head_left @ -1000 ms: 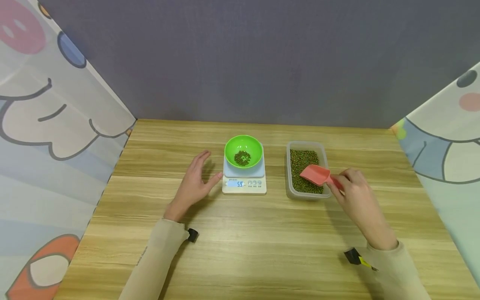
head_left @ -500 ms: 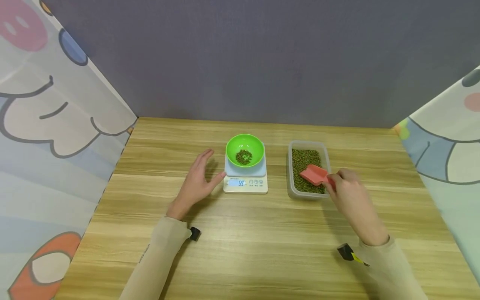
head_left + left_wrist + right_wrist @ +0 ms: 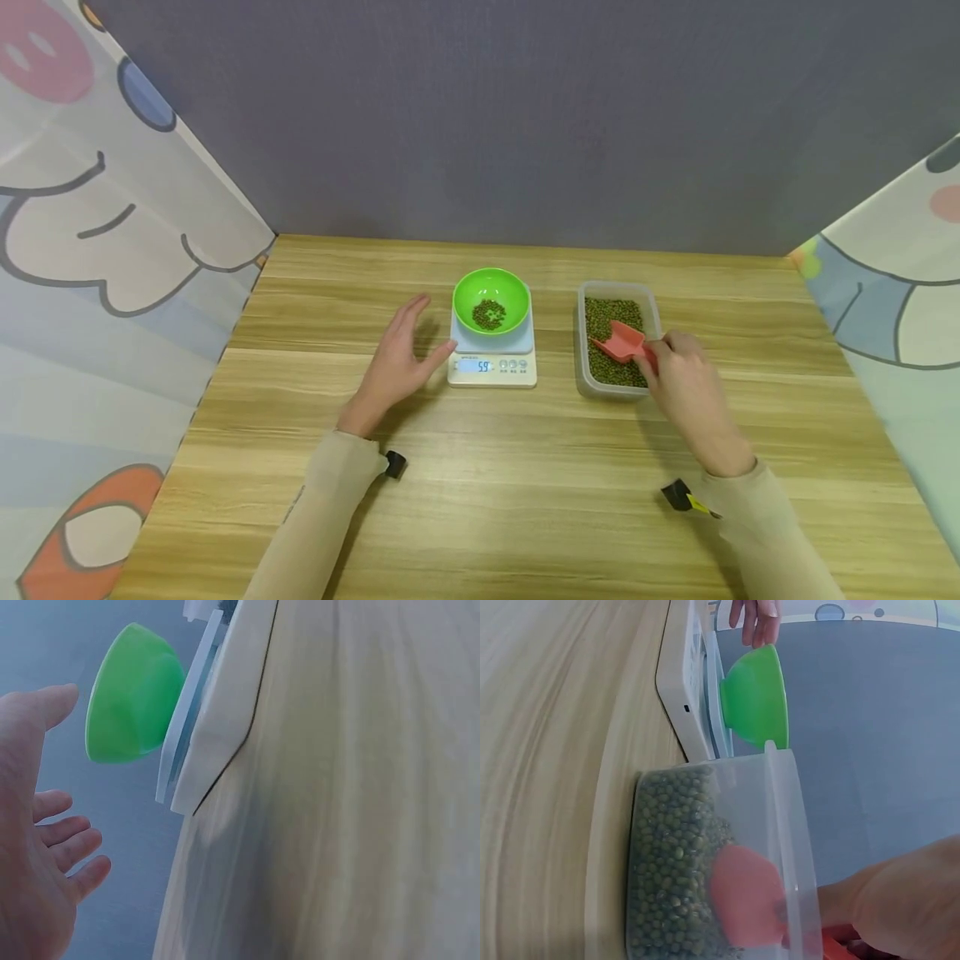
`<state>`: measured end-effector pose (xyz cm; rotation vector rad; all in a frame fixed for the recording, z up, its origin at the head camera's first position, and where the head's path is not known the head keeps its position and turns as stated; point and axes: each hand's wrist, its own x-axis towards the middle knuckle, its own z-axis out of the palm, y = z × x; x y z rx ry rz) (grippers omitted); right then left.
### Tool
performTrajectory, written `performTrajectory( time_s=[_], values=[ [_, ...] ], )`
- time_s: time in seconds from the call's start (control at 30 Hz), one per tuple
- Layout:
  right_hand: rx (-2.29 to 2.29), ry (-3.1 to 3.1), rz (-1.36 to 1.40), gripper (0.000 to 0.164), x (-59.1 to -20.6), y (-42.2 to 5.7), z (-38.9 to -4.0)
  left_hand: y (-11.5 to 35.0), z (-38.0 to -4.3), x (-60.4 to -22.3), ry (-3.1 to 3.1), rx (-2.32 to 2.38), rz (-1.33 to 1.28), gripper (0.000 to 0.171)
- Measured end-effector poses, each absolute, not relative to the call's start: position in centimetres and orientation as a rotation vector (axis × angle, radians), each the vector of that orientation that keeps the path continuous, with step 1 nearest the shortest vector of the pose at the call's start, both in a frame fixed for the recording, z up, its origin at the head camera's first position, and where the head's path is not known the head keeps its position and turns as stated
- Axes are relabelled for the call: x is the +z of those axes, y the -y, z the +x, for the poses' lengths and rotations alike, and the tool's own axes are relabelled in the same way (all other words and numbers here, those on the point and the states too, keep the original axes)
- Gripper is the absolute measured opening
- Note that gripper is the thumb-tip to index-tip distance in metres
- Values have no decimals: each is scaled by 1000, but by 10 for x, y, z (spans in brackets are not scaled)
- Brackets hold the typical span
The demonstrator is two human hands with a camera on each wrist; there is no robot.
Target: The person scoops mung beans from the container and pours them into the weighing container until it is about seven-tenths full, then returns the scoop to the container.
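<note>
My right hand (image 3: 688, 398) grips the handle of a pinkish-red scoop (image 3: 624, 342), whose bowl dips into the mung beans (image 3: 611, 317) in a clear plastic container (image 3: 583, 367). Through the container's wall the right wrist view shows the scoop (image 3: 746, 896) down at the surface of the beans. My left hand (image 3: 393, 367) hovers left of a white kitchen scale (image 3: 491, 377), fingers spread, thumb tip by the scale's edge. On the scale sits a green bowl (image 3: 468, 292) with a small heap of beans at its bottom. The display reads 5.9.
The wooden table (image 3: 465, 500) ends at a grey backboard (image 3: 480, 125). Cartoon-printed panels flank it left and right. A strip of bare table lies between the scale and the container.
The scoop has shifted left and tipped nose-down into the beans as my right hand moved in toward the container. My left hand stays nearly in place, and the display reads the same.
</note>
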<state>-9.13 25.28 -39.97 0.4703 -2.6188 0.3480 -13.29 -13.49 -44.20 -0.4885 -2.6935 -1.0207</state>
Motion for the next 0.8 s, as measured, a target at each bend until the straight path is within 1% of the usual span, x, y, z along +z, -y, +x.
performTrajectory(
  time_s=[0.23, 0.8],
  values=[
    [335, 2609, 446, 21, -407, -250, -95, 132, -135, -438, 2699, -1021, -503, 84],
    [502, 2528, 375, 21, -421, -251, -93, 137, -135, -439, 2706, -1058, -491, 83]
  ],
)
